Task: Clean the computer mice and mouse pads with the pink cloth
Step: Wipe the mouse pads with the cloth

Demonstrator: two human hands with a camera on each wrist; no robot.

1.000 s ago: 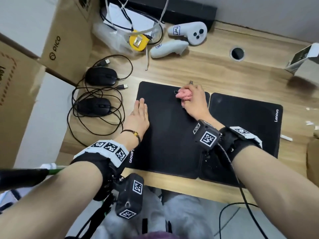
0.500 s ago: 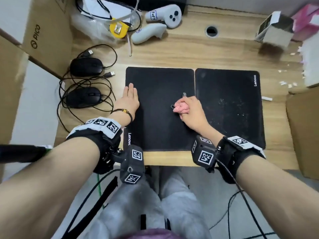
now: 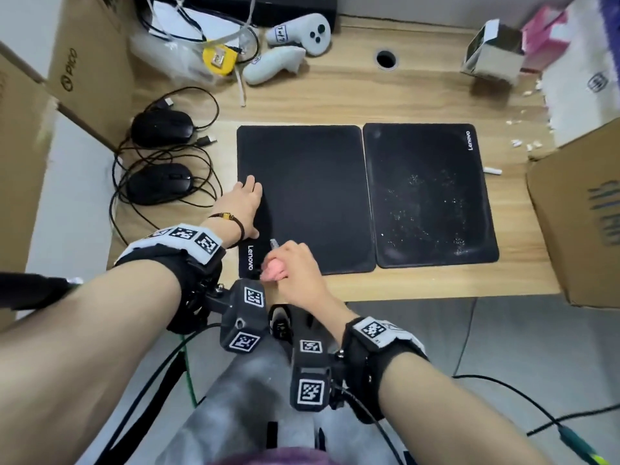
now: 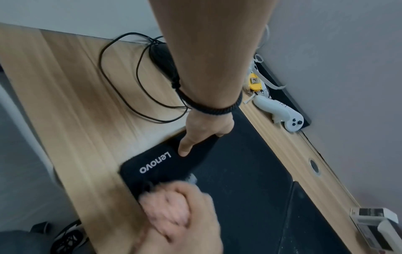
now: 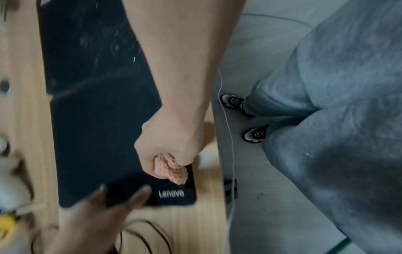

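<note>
Two black Lenovo mouse pads lie side by side on the wooden desk. The left pad (image 3: 305,193) looks plain black; the right pad (image 3: 429,196) is speckled with white crumbs. My right hand (image 3: 288,266) grips the bunched pink cloth (image 3: 273,271) at the left pad's near left corner, beside the Lenovo logo (image 5: 172,193); the pink cloth (image 5: 170,169) pokes out under the fist. My left hand (image 3: 246,203) lies flat with straight fingers on the left pad's left edge, thumb (image 4: 185,146) pressing the pad (image 4: 239,171). Two black wired mice (image 3: 162,127) (image 3: 161,184) sit left of the pads.
Tangled mouse cables (image 3: 167,156) spread at the left. White controllers (image 3: 302,31), a yellow tape measure (image 3: 218,58) and a cable hole (image 3: 385,58) are at the back. Cardboard boxes (image 3: 84,68) (image 3: 577,209) flank the desk. A small box (image 3: 491,52) stands back right.
My right hand has dragged the pink cloth from the left pad's far edge down to its near left corner. The left hand stays pressed on the pad's left edge.
</note>
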